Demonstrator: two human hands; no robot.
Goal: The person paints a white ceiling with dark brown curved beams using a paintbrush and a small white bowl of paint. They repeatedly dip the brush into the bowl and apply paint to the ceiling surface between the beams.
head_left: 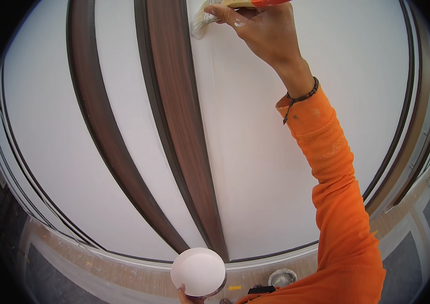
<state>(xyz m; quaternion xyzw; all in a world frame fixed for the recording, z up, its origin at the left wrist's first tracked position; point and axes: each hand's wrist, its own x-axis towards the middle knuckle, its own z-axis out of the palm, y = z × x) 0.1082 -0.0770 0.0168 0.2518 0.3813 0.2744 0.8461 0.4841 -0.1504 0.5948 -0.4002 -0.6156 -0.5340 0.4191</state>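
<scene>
R hand [268,28] is up high at arm's length, fingers pinched round the handle of a paintbrush [210,15]; brush has a pale wood handle w/ red end, bristles loaded w/ white paint. Bristle tips touch the white wall panel [255,152] just left of the R fingers, right beside the dark wood-grain strip [179,126]. Some white paint on the R fingers. Beaded bracelet [303,96] on the R wrist, orange sleeve [341,202] running down from it to the lower edge.

L hand [187,295] is low, barely in view at the bottom edge; only a couple of fingertips show, curled under the rim of a round bowl of white paint [198,271], holding it about level. Rest of the L grip is hidden, can't tell more.

Bowl sits well below the brush, near the foot of the wood-grain strip. A 2nd dark strip [98,116] runs further left of both hands. Down by the floor, just right of the L hand: a small round tin [282,277] and a dark object [261,290], too small to tell what.
</scene>
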